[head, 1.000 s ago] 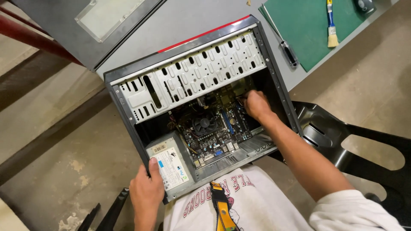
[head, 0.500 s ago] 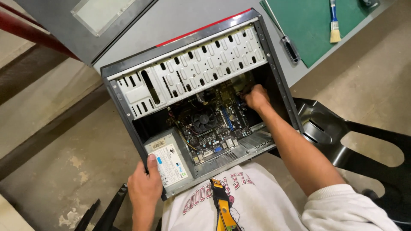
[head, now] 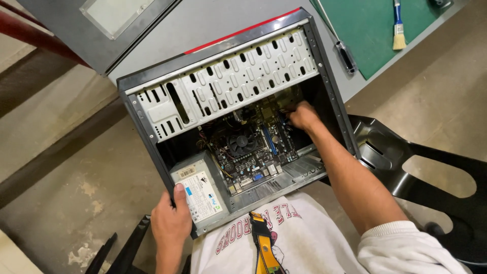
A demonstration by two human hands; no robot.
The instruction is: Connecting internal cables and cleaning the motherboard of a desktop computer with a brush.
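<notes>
You had the open computer case point(head: 152, 109) tilted across your lap, its upper edge leaning on the grey table point(head: 203, 25); your left hand point(head: 170, 223) gripped the case's lower left corner, fingers curled around the frame and the thumb pressed flat beside the grey power supply point(head: 200, 193); your right hand point(head: 303, 116) reached deep inside, over the upper right part of the motherboard point(head: 253, 152), just beside the blue memory slots point(head: 269, 141); its fingers were bent toward the cables there, but you could not tell from this angle whether they pinched anything; the black cooler fan point(head: 240, 143) sat near the board's middle, left of that hand; the perforated drive cage point(head: 243, 76) ran above the board; on the green mat point(head: 370, 30) lay a paintbrush point(head: 398, 30); a dark screwdriver point(head: 347, 57) lay just beside the mat's edge; a black chair point(head: 406, 162) stood to your right.
</notes>
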